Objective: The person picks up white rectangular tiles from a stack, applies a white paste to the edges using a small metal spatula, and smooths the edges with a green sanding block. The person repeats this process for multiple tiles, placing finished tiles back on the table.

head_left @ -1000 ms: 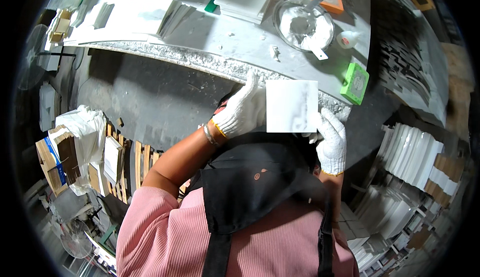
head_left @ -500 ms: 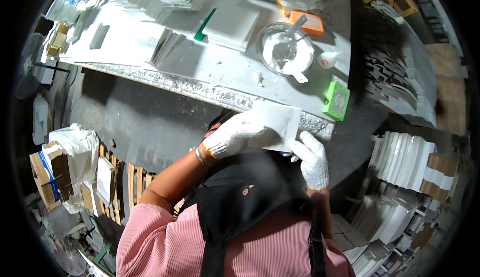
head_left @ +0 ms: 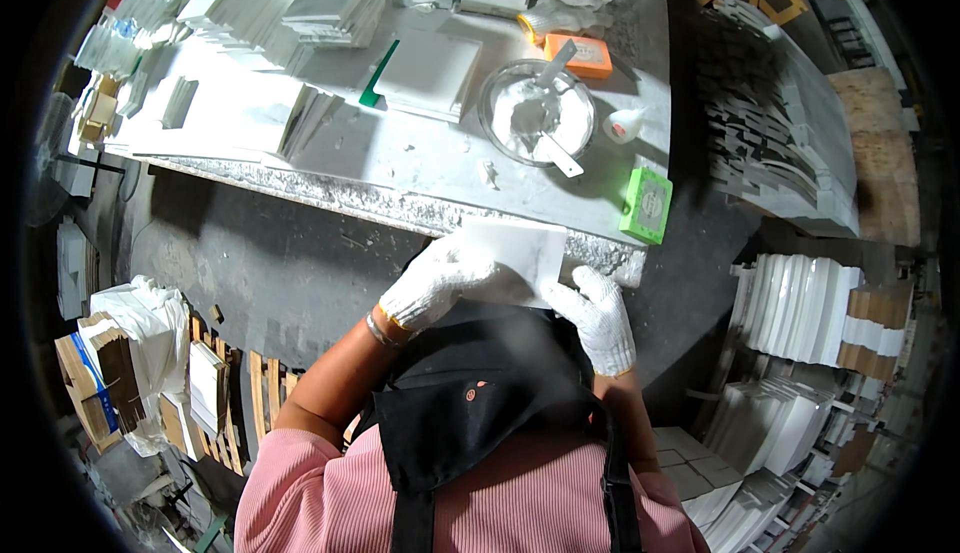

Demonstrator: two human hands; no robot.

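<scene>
White square tile with faint grey veining, slim and glossy, is held between both gloved hands, just in front of the broken, rough white edge of the pale grey worktop; whether it touches that edge cannot be told. The right hand, in a white knitted glove, pinches the tile's near right corner between thumb and fingers. The left hand, in a matching glove, lies over the left part; white on white, I cannot tell whether its fingers grip or merely rest. Beyond the fingers sits a clear round bowl of white paste, and past the right fingers a bright green rectangular box. The tile looks stiff and fairly light, probably brittle at its corners and somewhat slippery under knitted fabric. It should be safest held by two opposite edges, near their middles, fingers beneath and thumbs on top, without squeezing a single corner.
</scene>
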